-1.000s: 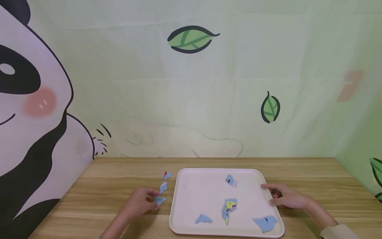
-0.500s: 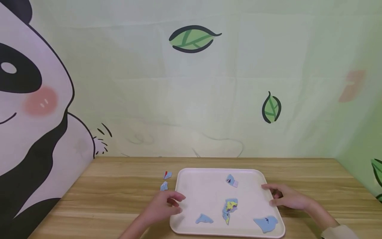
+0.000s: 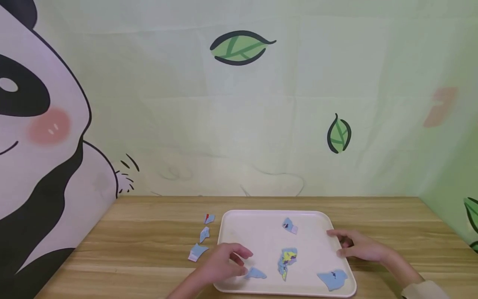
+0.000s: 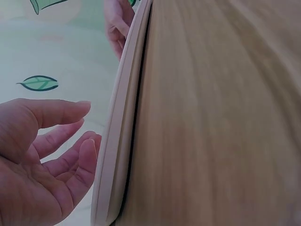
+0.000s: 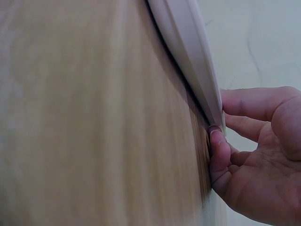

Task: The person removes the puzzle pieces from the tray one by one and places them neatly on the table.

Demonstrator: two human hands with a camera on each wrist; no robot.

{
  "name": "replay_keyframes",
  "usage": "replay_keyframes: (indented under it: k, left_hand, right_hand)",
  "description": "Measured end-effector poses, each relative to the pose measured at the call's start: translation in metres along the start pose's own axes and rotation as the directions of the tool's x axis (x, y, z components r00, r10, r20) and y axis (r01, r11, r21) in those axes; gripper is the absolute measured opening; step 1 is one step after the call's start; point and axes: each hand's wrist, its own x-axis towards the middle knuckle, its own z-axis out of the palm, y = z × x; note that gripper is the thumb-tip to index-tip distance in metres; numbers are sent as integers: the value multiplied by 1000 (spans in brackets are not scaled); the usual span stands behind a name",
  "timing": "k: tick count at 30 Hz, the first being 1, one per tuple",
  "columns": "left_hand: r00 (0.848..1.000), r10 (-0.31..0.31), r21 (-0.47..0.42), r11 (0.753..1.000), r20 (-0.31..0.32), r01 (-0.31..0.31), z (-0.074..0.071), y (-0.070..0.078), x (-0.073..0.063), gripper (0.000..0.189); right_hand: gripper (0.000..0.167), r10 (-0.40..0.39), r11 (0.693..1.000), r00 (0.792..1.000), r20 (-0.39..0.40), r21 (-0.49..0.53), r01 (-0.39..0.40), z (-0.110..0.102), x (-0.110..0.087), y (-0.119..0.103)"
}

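My left hand [image 3: 225, 262] hovers over the near left part of the white tray [image 3: 246, 232], fingers loosely bent and nothing between them. Its thumb overlaps the left end of a flat blue irregular piece [image 3: 256, 273]. In the left wrist view the same hand [image 4: 49, 160] is beside the tray's side wall [image 4: 117, 122]. My right hand [image 3: 358, 246] holds the tray's right rim; the right wrist view shows its fingers [image 5: 219, 153] curled at that rim. Also on the tray are a blue-and-yellow piece [image 3: 287, 262], a larger blue piece [image 3: 332, 279] and a small blue-and-lilac one [image 3: 289, 226].
Left of the tray, a column of blue pieces lies on the wooden table [image 3: 149, 232]: one with red [image 3: 209, 219], a small pale-marked one [image 3: 204, 234] and a larger one with a lilac end [image 3: 197, 251]. A printed cloth wall [image 3: 239, 124] stands behind.
My left hand has left the table pieces and moved right, over the tray. The nearest table piece, partly covered before, is fully visible. The right hand stays at the rim.
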Motion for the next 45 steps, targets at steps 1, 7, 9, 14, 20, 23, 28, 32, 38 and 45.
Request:
replay_keyframes:
  k: [1, 7, 9, 14, 20, 23, 28, 32, 38, 45]
  left_hand:
    - [1000, 6, -18, 1000, 9, -6, 2, 1, 1, 28]
    - [999, 30, -60, 998, 40, -28, 10, 2, 6, 28]
    - [998, 44, -46, 998, 50, -41, 11, 2, 7, 28]
    - [993, 79, 9, 997, 87, -80, 14, 4, 10, 29]
    - [989, 96, 97, 990, 109, -106, 17, 7, 13, 30]
    - [988, 117, 141, 981, 105, -131, 19, 9, 14, 31]
    - [984, 144, 217, 962, 109, -165, 21, 12, 14, 30]
    - [980, 154, 271, 945, 127, -184, 21, 14, 15, 27]
    - [976, 154, 306, 932, 152, -194, 21, 15, 16, 23]
    - [977, 150, 366, 910, 152, -197, 22, 16, 16, 20]
  right_hand:
    - [59, -2, 1000, 1000, -1, 1, 2, 0, 0, 0]
    - [59, -8, 1000, 1000, -4, -15, 8, 0, 1, -1]
    - [60, -4, 1000, 1000, -4, -13, 4, -1, 1, -1]
    - [60, -9, 1000, 1000, -1, -4, 9, 0, 0, -2]
    - [60, 5, 1000, 1000, -3, -2, -5, 0, 0, -4]
    - [61, 8, 1000, 1000, -2, -4, -8, 0, 0, -5]
    - [61, 4, 1000, 1000, -1, -4, -4, 0, 0, -4]
    - [61, 5, 1000, 1000, 0, -10, -5, -1, 0, -3]
    - [61, 4, 1000, 1000, 0, -6, -4, -1, 0, -3]
    - [62, 3, 1000, 1000, 4, -12, -3, -1, 0, -3]
